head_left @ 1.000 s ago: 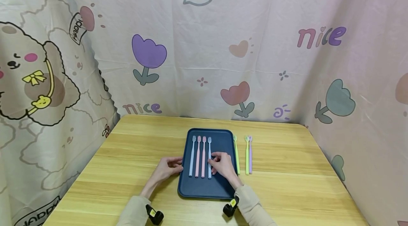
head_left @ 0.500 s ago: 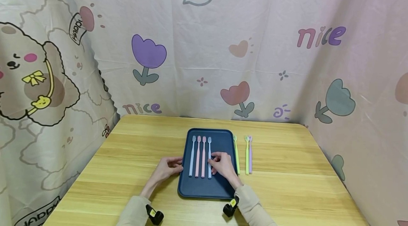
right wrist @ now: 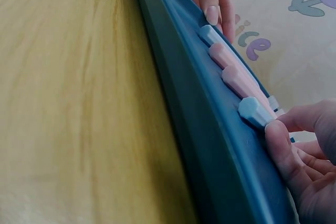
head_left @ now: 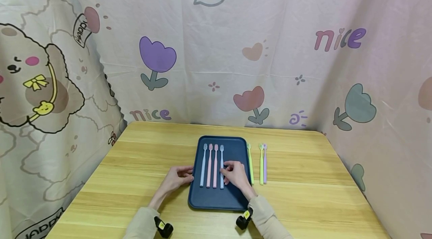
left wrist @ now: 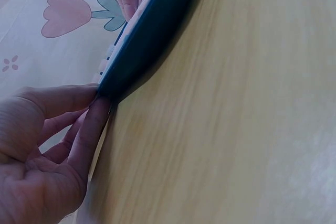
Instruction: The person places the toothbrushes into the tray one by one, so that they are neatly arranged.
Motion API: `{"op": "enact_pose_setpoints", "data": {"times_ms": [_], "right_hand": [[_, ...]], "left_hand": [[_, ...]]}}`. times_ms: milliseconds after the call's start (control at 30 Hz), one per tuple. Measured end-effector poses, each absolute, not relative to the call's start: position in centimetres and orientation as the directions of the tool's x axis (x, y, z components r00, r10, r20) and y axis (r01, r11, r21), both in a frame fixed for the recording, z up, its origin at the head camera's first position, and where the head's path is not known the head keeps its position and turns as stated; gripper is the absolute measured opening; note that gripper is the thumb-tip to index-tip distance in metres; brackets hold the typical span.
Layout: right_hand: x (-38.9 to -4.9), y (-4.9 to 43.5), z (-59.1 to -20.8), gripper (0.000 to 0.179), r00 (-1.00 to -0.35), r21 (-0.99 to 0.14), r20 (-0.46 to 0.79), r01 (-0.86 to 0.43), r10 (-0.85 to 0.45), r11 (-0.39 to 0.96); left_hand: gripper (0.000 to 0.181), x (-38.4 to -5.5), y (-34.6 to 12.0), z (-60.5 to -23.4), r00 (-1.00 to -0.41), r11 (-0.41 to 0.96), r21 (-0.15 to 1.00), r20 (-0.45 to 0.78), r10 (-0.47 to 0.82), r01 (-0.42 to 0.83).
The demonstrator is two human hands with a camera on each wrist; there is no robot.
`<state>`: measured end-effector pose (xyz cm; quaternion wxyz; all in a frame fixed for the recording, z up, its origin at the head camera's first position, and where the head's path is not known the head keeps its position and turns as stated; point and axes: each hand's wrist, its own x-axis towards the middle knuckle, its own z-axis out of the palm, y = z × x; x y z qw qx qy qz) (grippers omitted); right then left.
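A dark blue tray [head_left: 216, 200] lies on the table with a row of toothbrushes in it. From the left come a blue toothbrush [head_left: 203, 168], a pink toothbrush [head_left: 209, 168], another pink toothbrush [head_left: 215, 168] and a second blue toothbrush [head_left: 222, 153]. My right hand [head_left: 237, 174] pinches that rightmost blue toothbrush between thumb and index finger; in the right wrist view its handle end [right wrist: 254, 111] sticks out past the thumb. At the tray's left rim, my left hand [left wrist: 50, 150] holds the edge between thumb and index fingertips.
Right of the tray, a green toothbrush [head_left: 251, 168] lies along its rim. Farther right, another green toothbrush [head_left: 261, 168] and a purple toothbrush [head_left: 265, 168] lie side by side on the wooden table [head_left: 303, 194]. A printed curtain [head_left: 209, 44] hangs behind.
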<state>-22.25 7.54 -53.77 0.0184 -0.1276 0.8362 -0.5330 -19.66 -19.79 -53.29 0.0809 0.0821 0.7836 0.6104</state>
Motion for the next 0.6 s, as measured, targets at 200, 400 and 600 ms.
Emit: {"op": "enact_pose_setpoints", "data": {"times_ms": [200, 400, 600], "right_hand": [[-22.3, 7.5, -53.87, 0.036, -0.964, -0.898, 0.12, -0.207, -0.236, 0.388], [-22.44, 7.49, -53.87, 0.035, -0.963, -0.898, 0.132, -0.217, -0.235, 0.382], [-22.4, 7.54, -53.84, 0.036, -0.962, -0.899, 0.136, -0.22, -0.237, 0.378]], "left_hand": [[0.049, -19.63, -19.78, -53.21, -0.973, 0.241, 0.97, -0.029, 0.227, 0.028], [0.049, -19.6, -19.77, -53.24, -0.973, 0.24, 0.97, -0.028, 0.229, 0.029], [0.049, -19.6, -19.77, -53.25, -0.972, 0.234, 0.972, -0.032, 0.232, 0.024]]}}
